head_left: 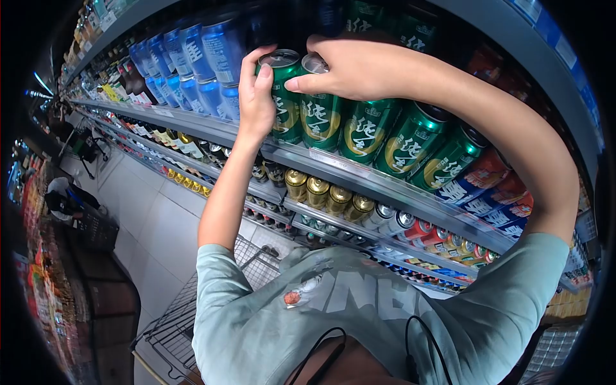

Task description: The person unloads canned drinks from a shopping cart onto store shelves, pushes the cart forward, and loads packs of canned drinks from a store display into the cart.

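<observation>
My left hand point(255, 96) is closed around the left side of a green beer can point(287, 109) at the row's left end, its thumb near the rim. Over the top of the neighbouring green can point(321, 119) reaches my right hand point(337, 67). Its thumb points left across the front near the rim, and its other fingers curl behind, partly hidden. Both cans stand upright at the shelf edge, side by side. To their right, more green cans point(366, 131) with white characters line the same shelf.
Stacked blue cans point(221, 48) stand left of the green ones. The shelf edge point(333, 160) runs below, above a shelf of gold cans point(317, 192). A wire shopping cart point(173, 321) is at lower left. Another person point(64, 196) is farther down the aisle.
</observation>
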A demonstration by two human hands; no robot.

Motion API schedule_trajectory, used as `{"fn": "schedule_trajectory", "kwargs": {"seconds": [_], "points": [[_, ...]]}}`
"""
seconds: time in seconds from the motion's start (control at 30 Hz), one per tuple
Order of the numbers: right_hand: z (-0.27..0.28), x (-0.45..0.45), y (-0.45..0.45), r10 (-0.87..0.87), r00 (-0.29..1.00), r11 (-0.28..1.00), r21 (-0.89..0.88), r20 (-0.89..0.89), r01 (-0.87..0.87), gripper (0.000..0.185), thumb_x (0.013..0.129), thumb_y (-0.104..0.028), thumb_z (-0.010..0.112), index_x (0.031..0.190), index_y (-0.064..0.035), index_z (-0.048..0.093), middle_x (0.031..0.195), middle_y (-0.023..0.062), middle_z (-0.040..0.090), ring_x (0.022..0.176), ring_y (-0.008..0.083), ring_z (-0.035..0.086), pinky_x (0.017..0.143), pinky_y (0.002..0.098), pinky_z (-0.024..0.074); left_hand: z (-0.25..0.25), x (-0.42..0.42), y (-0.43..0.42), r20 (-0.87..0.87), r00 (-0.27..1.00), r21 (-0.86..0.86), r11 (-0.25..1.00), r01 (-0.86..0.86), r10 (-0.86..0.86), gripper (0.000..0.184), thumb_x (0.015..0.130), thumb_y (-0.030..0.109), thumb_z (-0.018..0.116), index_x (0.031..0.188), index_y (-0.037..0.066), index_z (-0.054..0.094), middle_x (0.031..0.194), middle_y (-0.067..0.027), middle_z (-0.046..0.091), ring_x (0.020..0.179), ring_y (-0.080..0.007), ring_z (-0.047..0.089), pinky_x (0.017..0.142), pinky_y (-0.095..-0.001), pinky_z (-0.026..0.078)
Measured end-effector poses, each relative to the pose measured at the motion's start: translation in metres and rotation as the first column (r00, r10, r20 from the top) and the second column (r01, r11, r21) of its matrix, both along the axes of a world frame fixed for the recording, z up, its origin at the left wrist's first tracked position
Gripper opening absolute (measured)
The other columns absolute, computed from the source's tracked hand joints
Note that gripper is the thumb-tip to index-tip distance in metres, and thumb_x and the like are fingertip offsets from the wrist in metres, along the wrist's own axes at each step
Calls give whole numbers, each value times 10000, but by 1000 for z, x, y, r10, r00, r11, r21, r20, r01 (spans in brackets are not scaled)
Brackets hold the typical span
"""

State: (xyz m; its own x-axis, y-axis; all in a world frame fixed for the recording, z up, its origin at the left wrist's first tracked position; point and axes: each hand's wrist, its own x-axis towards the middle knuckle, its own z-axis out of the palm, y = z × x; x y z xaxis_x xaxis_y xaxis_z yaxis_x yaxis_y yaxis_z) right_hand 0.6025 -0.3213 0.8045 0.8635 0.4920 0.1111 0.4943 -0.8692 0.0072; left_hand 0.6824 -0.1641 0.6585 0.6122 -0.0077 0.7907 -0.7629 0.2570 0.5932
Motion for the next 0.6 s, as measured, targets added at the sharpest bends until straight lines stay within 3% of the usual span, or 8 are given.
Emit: {"fn": "schedule_trajectory", "kwargs": {"seconds": [0.13, 0.33, 0.47, 0.6], "points": [[-5, 2, 0, -16, 994, 999, 26, -110, 19, 668, 910, -605, 546, 1023, 52, 576, 749, 205, 620, 718, 305, 651, 661, 388, 493, 1, -4, -2, -7, 1000, -12, 1000, 7, -7, 415, 998, 287, 474, 1296, -2, 465, 1192, -125, 589, 1067, -170, 564, 965, -296, 418], [-6, 6, 0, -47, 991, 999, 0, -125, 48, 704, 904, -641, 522, 1051, 45, 578, 813, 221, 650, 780, 334, 665, 707, 393, 502, -5, 2, -4, 23, 997, 10, 997, -76, 76, 454, 1003, 317, 415, 1321, -3, 468, 1275, -143, 561, 1144, -201, 538, 1018, -321, 387], [-14, 8, -3, -68, 997, 998, -16, -26, 68, 732, 900, -668, 497, 1079, 38, 577, 839, 224, 656, 812, 341, 668, 730, 399, 502, -5, -3, -5, 49, 988, 48, 988, -147, 145, 536, 1013, 366, 416, 1395, -10, 417, 1359, -160, 507, 1206, -227, 512, 1064, -341, 358], [-20, 7, -8, -78, 997, 996, 46, -1, 78, 783, 903, -683, 464, 1177, 44, 562, 996, 266, 660, 959, 370, 662, 839, 402, 500, -9, -10, -8, 85, 987, 34, 989, -142, 139, 569, 1037, 348, 441, 1465, -6, 319, 1412, -179, 475, 1262, -259, 490, 1089, -365, 349]]}}
